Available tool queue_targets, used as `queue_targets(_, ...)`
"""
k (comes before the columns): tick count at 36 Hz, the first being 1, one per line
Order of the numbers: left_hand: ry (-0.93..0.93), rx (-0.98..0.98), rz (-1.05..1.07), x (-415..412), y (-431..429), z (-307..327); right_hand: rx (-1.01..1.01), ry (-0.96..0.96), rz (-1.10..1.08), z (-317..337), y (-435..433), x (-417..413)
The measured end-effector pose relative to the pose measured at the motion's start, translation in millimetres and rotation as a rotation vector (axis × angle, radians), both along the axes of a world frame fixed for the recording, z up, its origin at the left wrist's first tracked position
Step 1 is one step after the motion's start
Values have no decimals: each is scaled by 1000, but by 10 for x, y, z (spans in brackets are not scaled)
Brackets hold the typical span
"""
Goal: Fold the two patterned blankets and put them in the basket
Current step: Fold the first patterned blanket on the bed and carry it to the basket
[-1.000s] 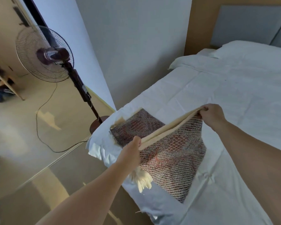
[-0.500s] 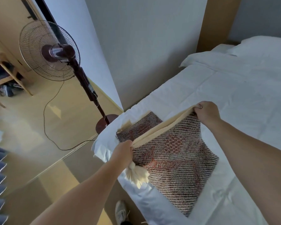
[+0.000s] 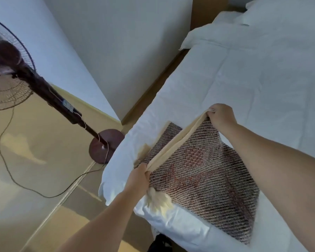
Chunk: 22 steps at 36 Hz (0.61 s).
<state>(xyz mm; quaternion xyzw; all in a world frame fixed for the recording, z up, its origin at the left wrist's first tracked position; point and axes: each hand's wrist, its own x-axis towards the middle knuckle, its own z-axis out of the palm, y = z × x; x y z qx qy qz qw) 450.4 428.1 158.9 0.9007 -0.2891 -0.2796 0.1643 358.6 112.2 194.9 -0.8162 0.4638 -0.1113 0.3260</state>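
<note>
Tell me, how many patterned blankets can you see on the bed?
1. The patterned blanket lies at the near corner of the bed, its cream edge lifted by the left hand and right hand. The second one is not in view.

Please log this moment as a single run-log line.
stage: folding | left hand, right hand: gripping patterned blanket cream edge | blanket on bed | basket: unseen
</note>
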Motion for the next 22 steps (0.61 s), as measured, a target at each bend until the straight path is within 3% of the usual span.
queue_targets(10,309,114,34,812,-78,-1033,38,96,-34,-1129,1,1147)
queue_targets(22,316,282,5,1207,-112,-1740,17,229,31,-2112,-20,1839)
